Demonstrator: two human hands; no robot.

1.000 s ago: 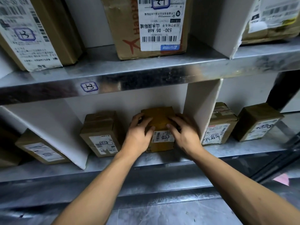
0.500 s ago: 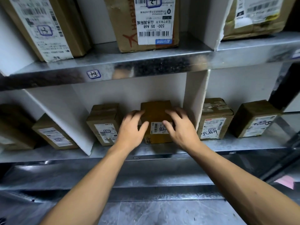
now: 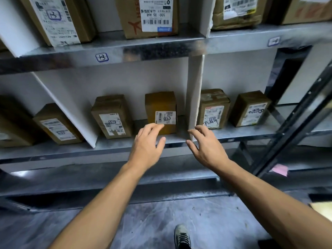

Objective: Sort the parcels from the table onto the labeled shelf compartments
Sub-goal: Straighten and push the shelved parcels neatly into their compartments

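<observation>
A small brown parcel [image 3: 160,105] with a white label stands on the lower metal shelf [image 3: 115,143], just left of a white divider [image 3: 194,94]. My left hand [image 3: 146,147] hovers in front of it, fingers spread, holding nothing. My right hand [image 3: 206,146] is open too, a little to the right, in front of the divider's foot. Neither hand touches the parcel. Another brown parcel [image 3: 112,116] stands to its left in the same compartment, under a handwritten shelf tag [image 3: 101,57].
Two more parcels [image 3: 212,108] [image 3: 250,108] stand right of the divider, one [image 3: 57,124] left of a slanted divider. Larger boxes [image 3: 149,15] fill the upper shelf. A dark diagonal frame bar [image 3: 294,123] crosses at right. My shoe [image 3: 181,237] is on the grey floor.
Both hands have let go of the small brown parcel and drawn back from the shelf, fingers spreading. The parcel stays standing beside the divider. The view has pulled back and shifted.
</observation>
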